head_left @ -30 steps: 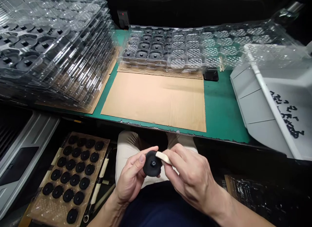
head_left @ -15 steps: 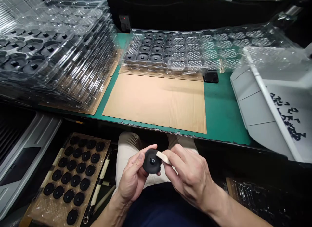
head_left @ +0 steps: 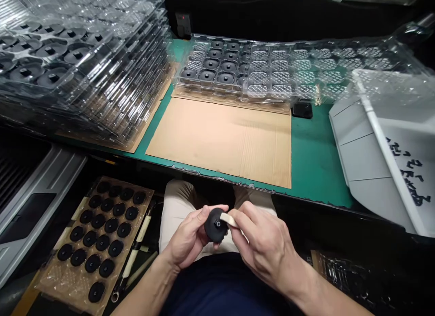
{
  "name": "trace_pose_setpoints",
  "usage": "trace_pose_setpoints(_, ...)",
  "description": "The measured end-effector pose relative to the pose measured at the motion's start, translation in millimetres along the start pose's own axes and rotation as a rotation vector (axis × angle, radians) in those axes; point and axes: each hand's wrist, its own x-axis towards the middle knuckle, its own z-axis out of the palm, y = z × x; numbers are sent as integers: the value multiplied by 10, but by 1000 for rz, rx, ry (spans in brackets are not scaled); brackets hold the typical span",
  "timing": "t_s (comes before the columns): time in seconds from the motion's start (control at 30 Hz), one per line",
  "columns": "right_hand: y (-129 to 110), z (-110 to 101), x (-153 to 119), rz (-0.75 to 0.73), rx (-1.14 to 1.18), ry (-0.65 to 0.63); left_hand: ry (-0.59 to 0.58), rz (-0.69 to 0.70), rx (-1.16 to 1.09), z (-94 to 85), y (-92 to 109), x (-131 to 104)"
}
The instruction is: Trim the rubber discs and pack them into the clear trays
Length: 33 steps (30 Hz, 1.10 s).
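Above my lap, my left hand (head_left: 190,234) grips a round black plastic part (head_left: 214,230) by its edge, with the thumb on its rim. The part has a short hub in the middle and is tilted towards me. My right hand (head_left: 260,239) pinches a flat cream-coloured strip (head_left: 229,219), whose far end lies against the face of the black part near the hub. The rest of the strip is hidden in my fingers. Low at the left, a clear tray (head_left: 64,286) on cardboard carries several similar black round parts (head_left: 102,242).
A cardboard sheet (head_left: 220,137) covers part of the green bench (head_left: 311,148). Behind it are clear trays (head_left: 285,76), some holding black parts. A tall tray stack (head_left: 136,85) stands left. At right a white bin (head_left: 363,157) holds small black pieces; a phone (head_left: 302,110) lies nearby.
The black part and my left hand have shifted slightly right, and the part has turned a little. The strip stays against its face. The whole view has also shifted a bit.
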Motion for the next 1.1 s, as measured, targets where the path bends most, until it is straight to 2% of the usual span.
trace_pose_setpoints(0.07, 23, -57, 70, -127, -39, -59, -61, -135, -31, -54, -30, 37)
trace_pose_setpoints(0.13, 49, -135, 160, -314, -47, -133, -122, -243, -103, -91, -65, 71)
trace_pose_setpoints(0.2, 80, -202, 235, -438, -48, -186, -162, -289, -160, -102, -85, 93)
trace_pose_setpoints(0.23, 96, -225, 260, -444, -61, -191, -167, -289, -174, -99, -88, 100)
trace_pose_setpoints(0.33, 123, -236, 300, -361, -121, -173, -129, -249, -190, -79, -80, 110)
trace_pose_setpoints(0.47, 100, -173, 307, -412, -103, -147, -107, -221, -218, -49, -42, 101)
trace_pose_setpoints(0.57, 92, -104, 252, -264, -67, -39, -9, -35, -205, -21, 31, 73)
trace_pose_setpoints(0.67, 107, -32, 164, -120, -16, 2, 89, 123, -160, -6, 90, 50)
trace_pose_setpoints(0.77, 117, -6, 149, -117, -18, 15, 51, 79, -107, -26, 67, 58)
trace_pose_setpoints(0.9, 98, -46, 275, -316, -70, -63, -65, -118, -147, -60, -23, 87)
trace_pose_setpoints(0.97, 73, -43, 324, -369, -94, -59, -75, -139, -207, -44, -34, 90)
trace_pose_setpoints(1.03, 36, 0, 320, -298, -103, 6, -14, -28, -246, -8, -17, 81)
trace_pose_setpoints(1.1, -6, 77, 265, -157, -64, 72, 92, 152, -242, 24, 9, 65)
